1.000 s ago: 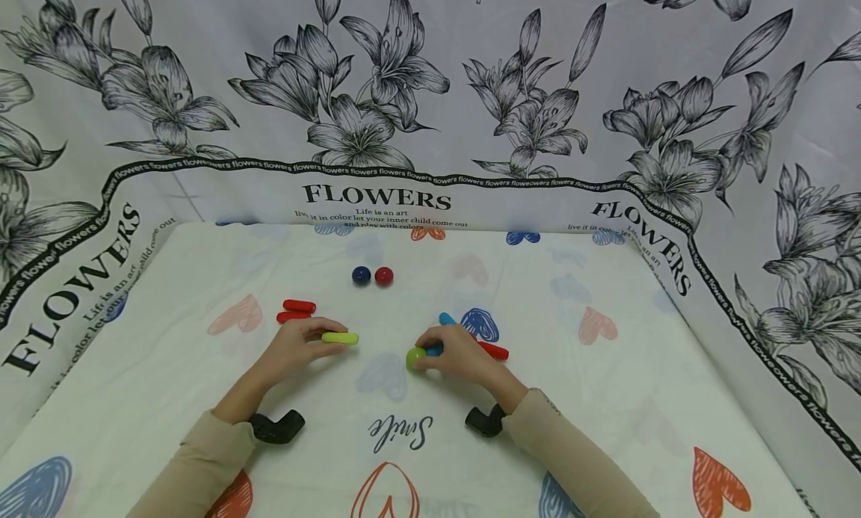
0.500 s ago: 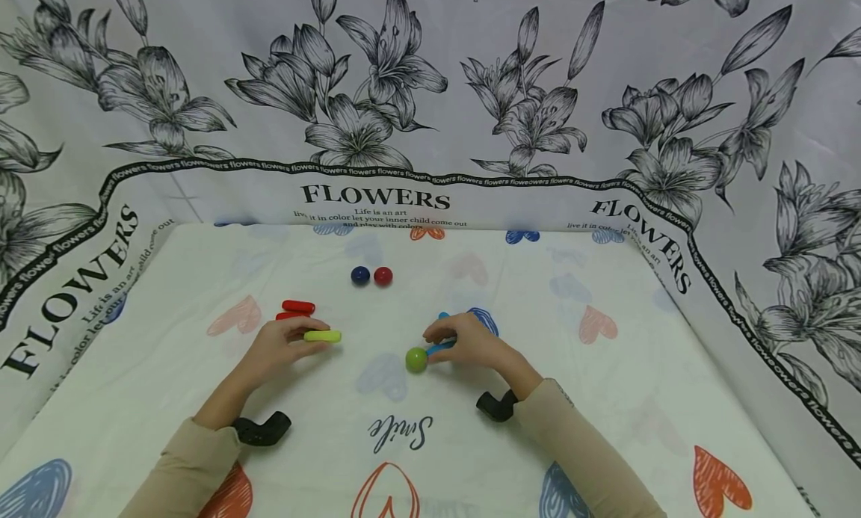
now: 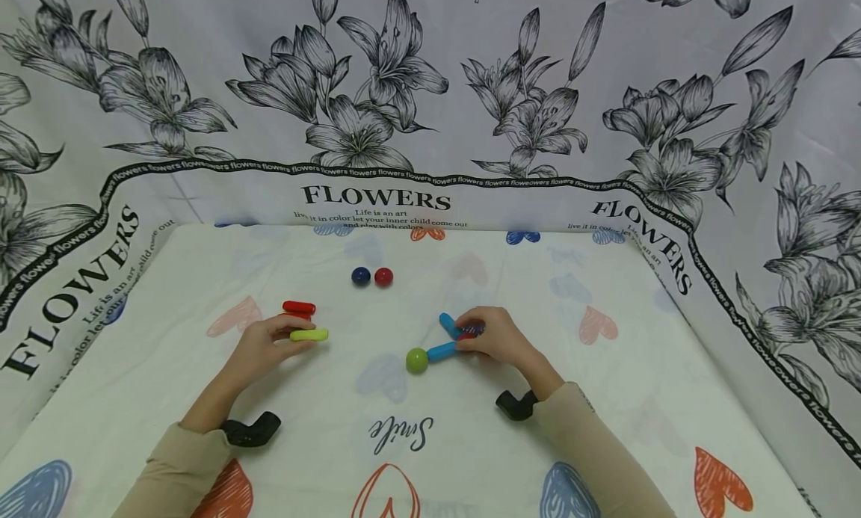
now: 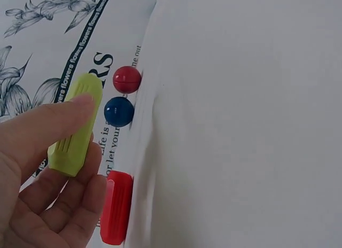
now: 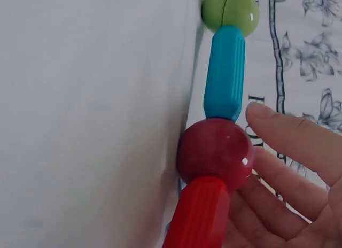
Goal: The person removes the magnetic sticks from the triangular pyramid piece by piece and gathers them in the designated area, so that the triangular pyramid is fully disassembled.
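Observation:
My left hand (image 3: 258,353) pinches a lime-yellow rod (image 4: 77,125) between thumb and fingers, above the cloth. Just beyond it lie two red rods (image 3: 299,307), one partly hidden by the fingers. On the right is a joined chain: a green ball (image 3: 416,361), a blue rod (image 5: 225,71), a dark red ball (image 5: 216,152) and a red rod (image 5: 197,216). Around the red ball my right hand (image 3: 501,338) stands with loosely spread fingers; in the right wrist view the thumb is apart from it. A second blue rod (image 3: 448,324) slants toward this ball; its joint is hidden.
A navy ball (image 3: 361,276) and a red ball (image 3: 384,276) sit side by side toward the back. The table is covered by a white printed cloth (image 3: 377,316), and a flower-patterned curtain (image 3: 471,129) surrounds its back and sides.
The left hand has drawn left with the lime-yellow rod. My right hand has let go of the green ball and moved right along the chain to the red ball.

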### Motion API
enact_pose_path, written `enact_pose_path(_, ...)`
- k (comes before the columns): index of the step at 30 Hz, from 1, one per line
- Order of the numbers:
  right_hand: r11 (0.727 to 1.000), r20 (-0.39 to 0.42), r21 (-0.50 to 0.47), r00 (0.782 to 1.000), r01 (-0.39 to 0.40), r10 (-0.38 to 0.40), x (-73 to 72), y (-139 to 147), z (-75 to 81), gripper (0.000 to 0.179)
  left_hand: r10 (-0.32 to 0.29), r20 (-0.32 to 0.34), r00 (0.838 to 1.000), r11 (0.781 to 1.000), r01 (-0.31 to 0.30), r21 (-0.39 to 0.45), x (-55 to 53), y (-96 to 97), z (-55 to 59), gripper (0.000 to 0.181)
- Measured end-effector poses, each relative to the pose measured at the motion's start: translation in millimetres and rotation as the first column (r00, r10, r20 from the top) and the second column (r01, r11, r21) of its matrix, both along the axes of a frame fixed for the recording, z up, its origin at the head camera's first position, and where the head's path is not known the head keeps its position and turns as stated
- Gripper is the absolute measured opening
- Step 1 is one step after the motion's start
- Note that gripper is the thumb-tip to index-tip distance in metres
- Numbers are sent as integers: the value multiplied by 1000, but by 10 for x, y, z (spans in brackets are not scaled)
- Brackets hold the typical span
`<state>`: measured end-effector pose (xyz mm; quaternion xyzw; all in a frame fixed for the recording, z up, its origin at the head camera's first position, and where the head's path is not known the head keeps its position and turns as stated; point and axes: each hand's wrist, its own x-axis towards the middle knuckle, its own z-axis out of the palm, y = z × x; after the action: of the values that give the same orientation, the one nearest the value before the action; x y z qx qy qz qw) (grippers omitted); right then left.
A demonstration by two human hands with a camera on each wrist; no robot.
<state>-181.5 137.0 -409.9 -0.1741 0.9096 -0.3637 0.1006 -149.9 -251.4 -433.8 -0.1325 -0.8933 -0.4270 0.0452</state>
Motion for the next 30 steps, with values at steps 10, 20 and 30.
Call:
enact_pose_path(10,993,51,96,996,62,-67,-26,82,-93,34,-16,-137,990,1000,16,-3,-9,-87,-16,25)
enact_pose_path(20,994,59,76,995,73,-77,-42,94,-115,34,12,-155,988,996,-26,-85,-85,-291,-131,27)
enact_pose_path(30,992,88,91,992,86,-94,-35,77,-95,35,6,-222,975,995,-29,-97,-118,-347,-127,27)
